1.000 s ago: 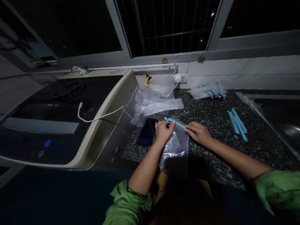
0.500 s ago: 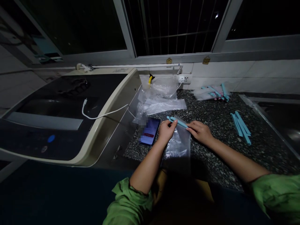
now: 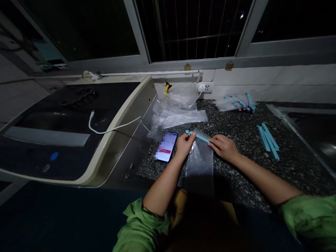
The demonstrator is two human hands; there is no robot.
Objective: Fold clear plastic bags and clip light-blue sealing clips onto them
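Note:
A light blue bag-sealing clip (image 3: 202,137) lies slantwise across the top of a clear plastic bag (image 3: 200,162), whose lower part spreads toward me over the counter. My left hand (image 3: 184,145) is closed on the clip's left end, thumb on top. At the clip's right end, my right hand (image 3: 223,147) pinches the clip and the bag's edge with its thumb and fingers. How far the bag runs inside the clip cannot be made out. Several more blue clips (image 3: 267,140) rest in a loose bunch to the right of my right hand.
A lit phone (image 3: 166,147) lies left of my left hand. Clear plastic bags (image 3: 181,119) are piled behind, near a wall socket (image 3: 206,87). A bag of blue and pink clips (image 3: 236,102) lies against the tiles. A washing machine (image 3: 123,133) with a white cable (image 3: 115,130) stands left.
The phone's screen has gone from dark to lit. Both hands stay on the clip, the right one almost unmoved. The view has shifted slightly.

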